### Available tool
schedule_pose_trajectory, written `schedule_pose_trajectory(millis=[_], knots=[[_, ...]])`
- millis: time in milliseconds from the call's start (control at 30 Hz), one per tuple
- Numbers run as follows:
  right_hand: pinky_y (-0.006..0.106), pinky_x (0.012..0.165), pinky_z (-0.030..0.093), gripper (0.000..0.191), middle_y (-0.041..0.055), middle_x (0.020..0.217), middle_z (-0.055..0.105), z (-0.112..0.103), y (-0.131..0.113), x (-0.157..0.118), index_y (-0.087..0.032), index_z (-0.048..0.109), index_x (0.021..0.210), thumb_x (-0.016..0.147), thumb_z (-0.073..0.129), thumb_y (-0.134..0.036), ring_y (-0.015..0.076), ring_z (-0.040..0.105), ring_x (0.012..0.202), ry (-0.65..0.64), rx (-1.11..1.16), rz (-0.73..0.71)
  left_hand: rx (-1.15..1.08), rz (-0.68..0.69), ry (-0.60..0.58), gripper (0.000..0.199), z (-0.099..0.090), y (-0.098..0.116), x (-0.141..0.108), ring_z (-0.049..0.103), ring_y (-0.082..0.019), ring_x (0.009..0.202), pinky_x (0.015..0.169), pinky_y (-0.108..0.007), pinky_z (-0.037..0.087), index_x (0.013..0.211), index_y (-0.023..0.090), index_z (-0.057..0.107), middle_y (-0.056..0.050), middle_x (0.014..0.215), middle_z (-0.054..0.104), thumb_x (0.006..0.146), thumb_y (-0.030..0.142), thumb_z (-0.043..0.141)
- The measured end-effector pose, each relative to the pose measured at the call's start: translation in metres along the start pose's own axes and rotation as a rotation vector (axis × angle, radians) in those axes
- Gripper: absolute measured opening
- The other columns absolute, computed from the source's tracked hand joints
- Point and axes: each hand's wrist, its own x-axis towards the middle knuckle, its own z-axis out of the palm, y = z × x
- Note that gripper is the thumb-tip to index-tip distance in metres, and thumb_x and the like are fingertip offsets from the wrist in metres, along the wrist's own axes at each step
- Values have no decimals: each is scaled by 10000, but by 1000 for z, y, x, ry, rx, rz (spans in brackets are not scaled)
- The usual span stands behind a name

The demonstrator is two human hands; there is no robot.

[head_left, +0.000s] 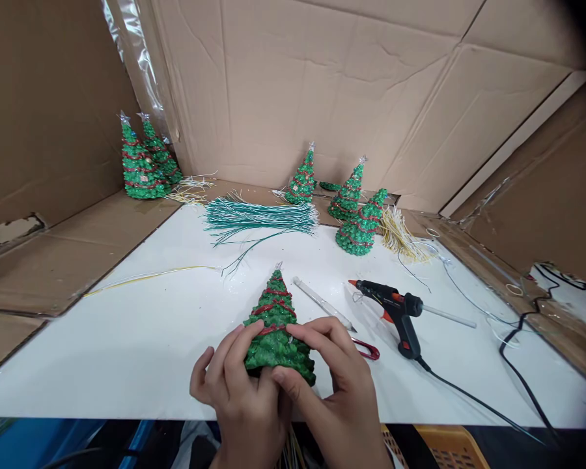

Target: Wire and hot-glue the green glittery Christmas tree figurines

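Note:
Between my two hands a small green Christmas tree ornament (pixel 278 348) with red garland bands is held tilted over the white table, its clear star tip pointing away from me. My left hand (pixel 241 381) grips its lower left side, with fingers laid over the front and the thumb hidden. On the right, my right hand (pixel 339 384) pinches the lower edge, thumb near the base and index fingertip on a red band. Just past my right hand lie a clear pen-like stick (pixel 322 303) and a pair of red-handled scissors (pixel 368 350), partly covered by the hand.
A black glue gun (pixel 393 309) with a glue stick lies at right, its cable (pixel 473 397) trailing off the front edge. Behind are a bundle of green wires (pixel 258 216), yellow-white wires (pixel 403 236) and several finished trees (pixel 364 225). Cardboard walls (pixel 293 85) enclose the table (pixel 151 352).

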Motion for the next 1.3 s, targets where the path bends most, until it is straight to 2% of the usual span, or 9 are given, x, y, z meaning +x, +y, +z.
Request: schedule_pose_trajectory(millis=[167,267,467,567,667,733,900,1100,1300], knots=[[258,760,593,318,14,976,659,1,2,-2,-268,744,1162,874,736,-132,158,675,874,-6,-35,-33,-32,-53,20,145,2,2,3,547,-264,1067,941,-432,314,867,260,529,-98,1130,621,916,125,502],[274,789,600,352,21,1021,651,-2,6,-5,-280,699,1218,900,727,-131,170,676,919,-71,-74,-39,-38,-62,13,143,2,2,2,545,-268,1057,939,-434,329,935,259,551,-101,1120,617,905,125,511],[290,843,596,399,26,1070,636,-7,13,-8,-298,643,1282,925,717,-136,176,666,970,-145,-104,-61,-11,18,-61,123,-1,-8,-11,509,-317,1195,965,-482,351,801,247,548,-140,1263,600,875,153,579],[288,849,595,426,25,1076,637,-7,14,-7,-303,628,1306,926,712,-131,175,662,978,-156,-108,-77,-30,-17,-82,116,-1,-5,-12,485,-320,1210,942,-480,365,817,253,590,-128,1331,560,865,149,575],[279,836,595,416,19,1065,636,-8,13,-6,-310,635,1297,926,713,-139,168,664,959,-155,-99,-57,-30,-142,-30,199,2,5,-9,474,-300,1205,984,-486,318,778,257,564,-94,1328,550,879,88,536],[275,822,598,399,13,1052,638,-8,13,-5,-313,649,1273,918,722,-144,166,669,944,-155,-84,-37,-20,-175,-16,208,3,10,-6,471,-296,1191,984,-480,314,771,253,531,-94,1308,555,874,73,547],[284,815,611,377,24,1054,638,-6,14,-6,-298,665,1254,912,735,-157,175,684,943,-119,-75,-25,-43,-110,-61,118,3,11,-3,465,-333,1198,956,-489,314,849,239,548,-135,1306,540,901,133,546],[268,765,618,362,19,1016,647,-2,10,-9,-292,688,1228,897,739,-154,171,692,900,-55,-75,-17,-87,-195,-68,183,3,15,-1,482,-296,1132,917,-452,330,1026,263,551,-94,1206,542,938,121,473],[285,755,625,343,28,1019,671,-3,10,-9,-286,709,1214,892,756,-176,182,707,891,-30,-97,-15,-119,-228,-80,260,3,15,-1,488,-298,1132,927,-444,334,1128,284,542,-83,1204,560,926,127,499]])
